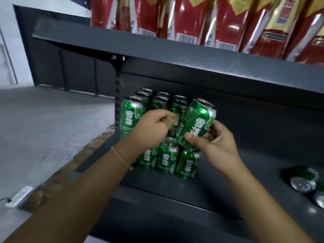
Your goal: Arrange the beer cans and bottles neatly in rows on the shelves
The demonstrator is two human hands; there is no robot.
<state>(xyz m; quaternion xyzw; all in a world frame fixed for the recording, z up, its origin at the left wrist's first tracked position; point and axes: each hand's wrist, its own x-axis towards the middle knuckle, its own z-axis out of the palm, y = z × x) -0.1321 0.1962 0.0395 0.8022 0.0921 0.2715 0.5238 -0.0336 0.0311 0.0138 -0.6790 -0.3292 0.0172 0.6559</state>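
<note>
Stacking green cans on the shelf, partly done.

The right hand (pixel 213 139) grips a tilted can (pixel 196 123) by its lower body, just above the front right end of the stack (pixel 157 130), over a bottom-tier can and not yet set down. The left hand (pixel 154 128) sits in front of the stack with fingers curled; I cannot tell whether it pinches a can or holds nothing. By my judgement the block at the left end of the dark shelf (pixel 245 163) is well begun: about seven tops show in the upper tier in back rows, and three or four cans in the front bottom row, part hidden by the left arm. Two loose cans (pixel 303 179) lie on their sides at the right edge, well apart, still to be stood up. No bottles are in view. Red packets (pixel 228 23) fill the shelf above.
</note>
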